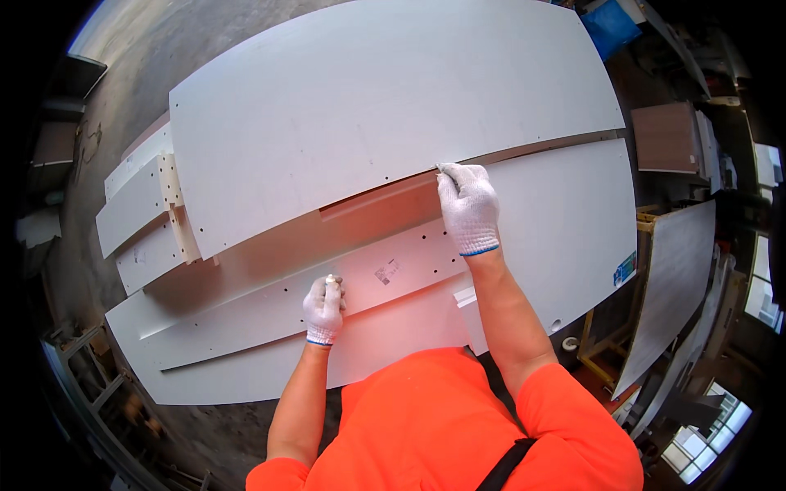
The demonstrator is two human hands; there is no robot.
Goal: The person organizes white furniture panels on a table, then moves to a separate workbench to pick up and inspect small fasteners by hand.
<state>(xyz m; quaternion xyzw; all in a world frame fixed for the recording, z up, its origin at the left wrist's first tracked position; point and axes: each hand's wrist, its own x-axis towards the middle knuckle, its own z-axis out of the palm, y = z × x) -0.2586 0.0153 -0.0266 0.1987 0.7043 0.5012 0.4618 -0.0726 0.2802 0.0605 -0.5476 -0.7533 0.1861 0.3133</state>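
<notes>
Both my hands wear white knitted gloves with blue cuffs. My right hand (469, 206) is closed in a pinch at the near edge of a large white panel (385, 90); whatever its fingertips hold is too small to make out. My left hand (324, 311) is closed with a small white piece (331, 280) showing at the fingertips. It is over a long narrow white board (237, 311) with dark holes and a printed label (386, 271). Underneath lies another wide white panel (565, 204). The large panel has small dark holes along its near edge.
Shorter drilled boards (135, 200) are stacked at the left. A brown-faced stack (666, 137) and a leaning grey-white panel (667, 286) stand at the right. A blue bag (610, 29) is at the far right. A small white block (469, 307) lies near my body.
</notes>
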